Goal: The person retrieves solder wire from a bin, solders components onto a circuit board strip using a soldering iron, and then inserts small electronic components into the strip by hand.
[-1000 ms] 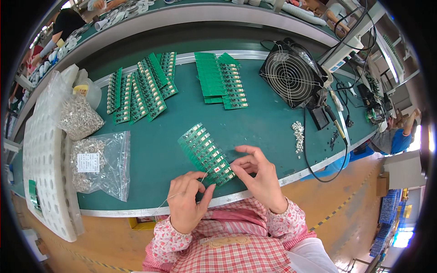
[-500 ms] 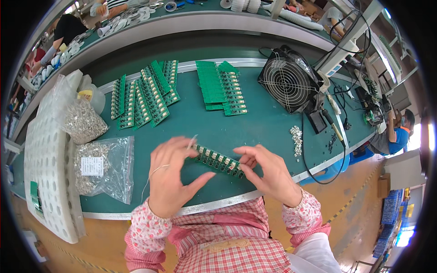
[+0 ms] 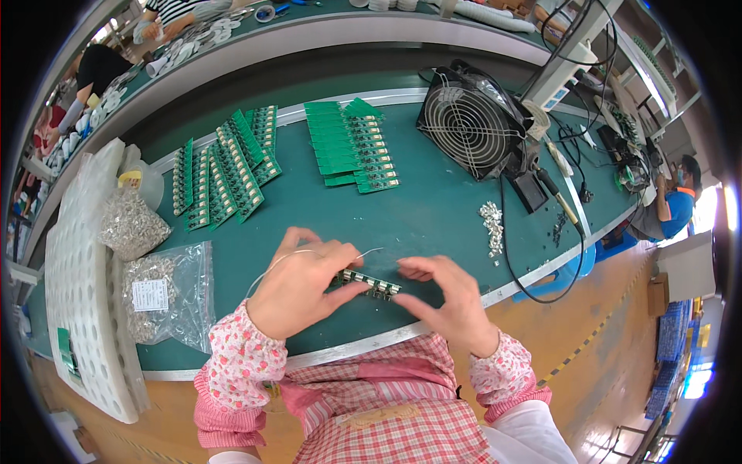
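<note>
A narrow green strip of circuit boards (image 3: 380, 284) with a row of small pale components lies low over the bench in front of me. My left hand (image 3: 308, 284) grips its left end between thumb and fingers, which hide that part. A thin pale wire (image 3: 369, 252) runs across the back of this hand and sticks out past its fingers. Beside the strip's right end is my right hand (image 3: 454, 303), thumb and fingers apart, with nothing visible between them.
Several component-filled board strips (image 3: 238, 172) lie at the back left, beside stacked green boards (image 3: 334, 143). Bags of small parts (image 3: 151, 298) and a white foam tray (image 3: 81, 286) line the left. A fan (image 3: 473, 127), soldering iron (image 3: 563, 203) and loose white parts (image 3: 492, 228) are right.
My left hand has moved right along the strip and closed on it. The right hand has let go of the strip's right end and opened. The whole view has shifted slightly.
</note>
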The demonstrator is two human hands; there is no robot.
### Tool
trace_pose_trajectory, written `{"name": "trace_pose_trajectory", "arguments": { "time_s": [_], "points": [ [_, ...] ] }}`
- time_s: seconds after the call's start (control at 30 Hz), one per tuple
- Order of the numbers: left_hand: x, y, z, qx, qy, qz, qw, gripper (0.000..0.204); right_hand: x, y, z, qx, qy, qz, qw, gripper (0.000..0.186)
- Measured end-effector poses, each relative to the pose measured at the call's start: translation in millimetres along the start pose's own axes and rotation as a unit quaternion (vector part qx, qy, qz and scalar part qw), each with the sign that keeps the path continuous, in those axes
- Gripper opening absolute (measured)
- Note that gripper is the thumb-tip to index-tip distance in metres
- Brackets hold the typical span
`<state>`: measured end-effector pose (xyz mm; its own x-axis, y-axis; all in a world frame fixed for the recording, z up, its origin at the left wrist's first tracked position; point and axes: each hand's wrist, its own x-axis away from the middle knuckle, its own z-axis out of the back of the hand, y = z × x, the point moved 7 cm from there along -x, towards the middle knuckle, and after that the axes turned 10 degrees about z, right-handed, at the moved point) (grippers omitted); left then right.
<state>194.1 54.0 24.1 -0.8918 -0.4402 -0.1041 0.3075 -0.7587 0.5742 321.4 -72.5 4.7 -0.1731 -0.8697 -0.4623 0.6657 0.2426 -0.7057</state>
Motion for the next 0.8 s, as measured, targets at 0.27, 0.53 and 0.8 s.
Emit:
{"name": "trace_pose_trajectory", "arguments": {
  "time_s": [0.27, 0.53, 0.8],
  "points": [
    [-14, -13, 25, 0.027, 0.035, 0.069, 0.997, 0.021, 42, 40, 101, 0.309, 0.125, -0.072, 0.940, 0.023],
    [-24, -11, 3, 0.043, -0.083, 0.047, 0.995, 0.022, 57, 49, 108, 0.339, 0.052, -0.095, 0.934, 0.018],
    [-30, -39, -14, 0.200, -0.182, 0.079, 0.959, 0.027, 58, 48, 99, 0.353, 0.058, -0.058, 0.932, 0.012]
  ]
}}
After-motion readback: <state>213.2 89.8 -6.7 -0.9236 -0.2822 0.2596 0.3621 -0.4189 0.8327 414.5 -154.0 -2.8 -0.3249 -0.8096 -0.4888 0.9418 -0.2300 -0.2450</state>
